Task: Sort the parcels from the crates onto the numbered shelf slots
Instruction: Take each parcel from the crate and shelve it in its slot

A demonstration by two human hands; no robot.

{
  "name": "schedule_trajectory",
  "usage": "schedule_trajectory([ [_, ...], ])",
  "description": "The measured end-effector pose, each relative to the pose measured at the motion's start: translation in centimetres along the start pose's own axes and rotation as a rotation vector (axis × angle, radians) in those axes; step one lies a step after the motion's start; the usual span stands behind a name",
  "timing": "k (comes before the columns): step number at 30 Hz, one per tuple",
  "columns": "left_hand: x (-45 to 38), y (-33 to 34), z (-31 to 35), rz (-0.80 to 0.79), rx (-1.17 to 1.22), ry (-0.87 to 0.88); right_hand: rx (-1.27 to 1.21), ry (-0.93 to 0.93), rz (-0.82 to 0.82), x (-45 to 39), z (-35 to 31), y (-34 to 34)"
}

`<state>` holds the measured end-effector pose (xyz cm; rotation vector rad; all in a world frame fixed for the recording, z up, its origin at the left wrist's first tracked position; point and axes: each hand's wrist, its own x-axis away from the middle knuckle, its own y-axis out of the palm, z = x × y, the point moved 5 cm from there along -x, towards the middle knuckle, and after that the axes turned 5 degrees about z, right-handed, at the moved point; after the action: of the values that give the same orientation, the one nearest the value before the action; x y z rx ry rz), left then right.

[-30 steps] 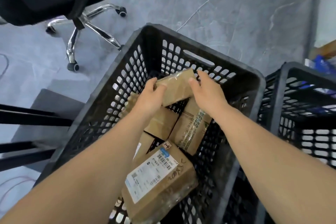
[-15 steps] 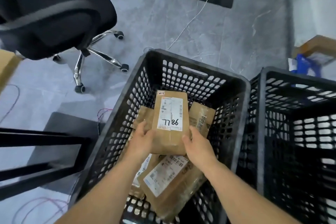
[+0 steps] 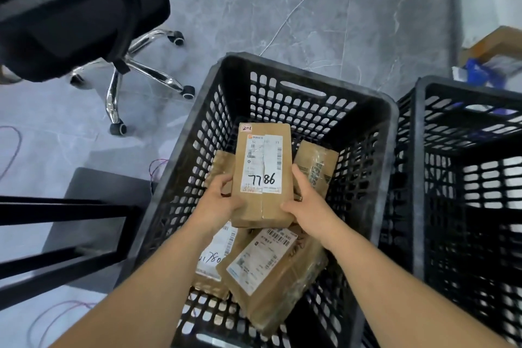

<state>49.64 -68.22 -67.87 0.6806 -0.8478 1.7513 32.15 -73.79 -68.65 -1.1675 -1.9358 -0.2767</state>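
Floor and furniture, head view.
Grey marbled floor point(image 3: 353, 25); black office chair point(image 3: 70, 8) on chrome castor base; white cable point(image 3: 293, 8) beyond the chair; black metal frame point(image 3: 56, 206) below it.

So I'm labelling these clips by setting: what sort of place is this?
Probably an office or workroom set up for parcel sorting. Black plastic crates stand on a grey tiled floor, one holding labelled cardboard parcels, with a wheeled office chair beside them.
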Motion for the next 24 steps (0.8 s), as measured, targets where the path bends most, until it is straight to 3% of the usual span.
schedule_trajectory([
  [7,-1.6,0.9,-0.4,-0.225,-0.05,0.002,-0.057,0.041,-0.067,-2.0,1.8,-1.0],
  [12,-3.0,1.3,-1.4,-0.258,-0.048,0.024,-0.088,0.032,-0.07,-2.8,2.5,-0.9],
  [19,-2.1,0.8,-1.7,-0.224,-0.011,0.242,-0.104,-0.075,-0.054,-1.9,1.6,-0.8],
  [24,0.7,-0.8,1.8,-0.248,-0.05,0.354,-0.124,-0.175,-0.022,0.9,-2.2,-2.6],
])
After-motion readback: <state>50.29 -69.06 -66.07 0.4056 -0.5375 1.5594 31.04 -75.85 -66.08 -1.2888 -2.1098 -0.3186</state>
